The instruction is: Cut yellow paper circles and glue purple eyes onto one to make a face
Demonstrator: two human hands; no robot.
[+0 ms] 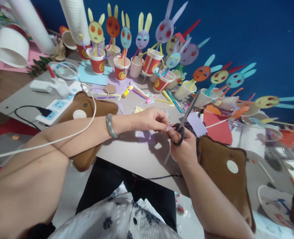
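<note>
My right hand (185, 147) is closed round the black handles of a pair of scissors (189, 110), whose blades point up and away from me. My left hand (153, 120), with a green bangle on its wrist, meets it in a pinch. A tiny purple scrap of paper (170, 128) shows at the left fingertips, touching or very near the right thumb. Below the left hand, purple paper pieces (145, 136) lie on the grey table (129, 157). Another purple sheet (197, 123) rests just right of the blades.
Paper cups (96, 63) with rabbit-eared paper figures stand along the blue wall. Brown cushions (223, 172) lie on either side. A white cable (69, 135) crosses my left forearm near a power strip (59, 105). Markers (140, 91) and red paper (217, 127) lie behind my hands.
</note>
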